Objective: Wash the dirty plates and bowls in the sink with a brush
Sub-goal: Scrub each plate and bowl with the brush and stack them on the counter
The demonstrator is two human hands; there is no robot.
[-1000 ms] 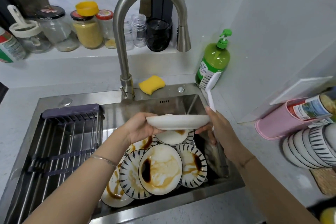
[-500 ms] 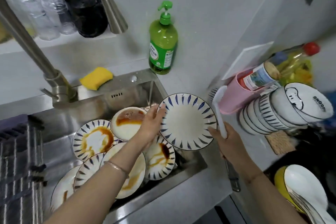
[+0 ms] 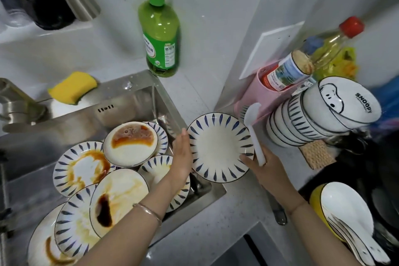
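Observation:
A clean white plate with blue dashes round its rim [image 3: 219,147] is held over the counter, just right of the sink [image 3: 133,101]. My left hand [image 3: 182,157] holds its left edge. My right hand [image 3: 266,170] touches the plate's right edge and grips the white brush [image 3: 254,131], whose head points up and away beside the plate. Several plates smeared with brown sauce [image 3: 121,192] lie piled in the sink, one of them a plain-rimmed dish [image 3: 130,143] on top.
A green soap bottle [image 3: 160,34] and a yellow sponge [image 3: 73,87] sit behind the sink. On the counter to the right are stacked striped bowls [image 3: 302,123], a pink holder [image 3: 250,101] with bottles, and white spoons [image 3: 349,218] at the lower right. The faucet [image 3: 15,103] stands at the left.
The plate went from held flat over the sink to tilted face-up and carried right over the counter. The view swung right with it. In the last half second the plate moved a little farther right.

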